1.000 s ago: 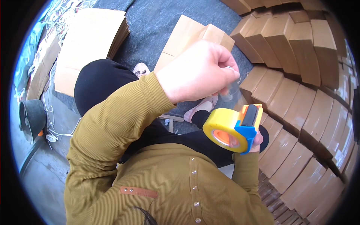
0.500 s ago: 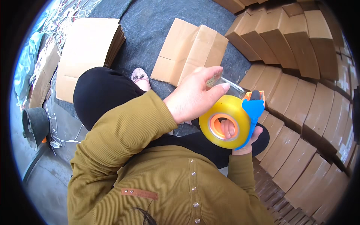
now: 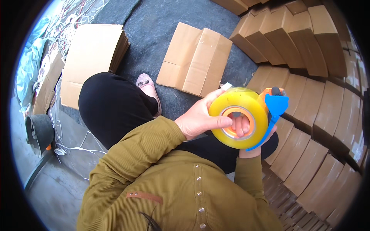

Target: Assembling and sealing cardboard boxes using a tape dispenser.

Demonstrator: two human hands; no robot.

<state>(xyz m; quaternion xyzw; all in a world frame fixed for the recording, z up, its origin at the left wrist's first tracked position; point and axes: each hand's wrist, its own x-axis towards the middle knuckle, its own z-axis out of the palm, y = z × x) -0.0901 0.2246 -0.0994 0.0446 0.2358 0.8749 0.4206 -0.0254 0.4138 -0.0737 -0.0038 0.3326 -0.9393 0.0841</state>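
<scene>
Both hands grip a yellow tape roll [image 3: 239,117] in a blue dispenser [image 3: 274,111] at chest height. Left hand [image 3: 200,117] clasps its side with thumb on the face; right hand [image 3: 248,140] holds from below, fingers [image 3: 241,125] through the core, above a flattened cardboard box [image 3: 194,57]

A glossy, translucent yellow tape roll [image 3: 239,117] on an orange plastic core is seen at centre, mounted in a smooth blue plastic dispenser [image 3: 274,111]. Matt brown corrugated cardboard is shown in the flattened box [image 3: 196,59] at 12 o'clock and the stacked cartons [image 3: 308,127] at 3 o'clock. A rough grey felt-like mat [image 3: 154,23] is laid beneath. The olive sleeve [image 3: 135,161] is of ribbed knit cloth.
</scene>
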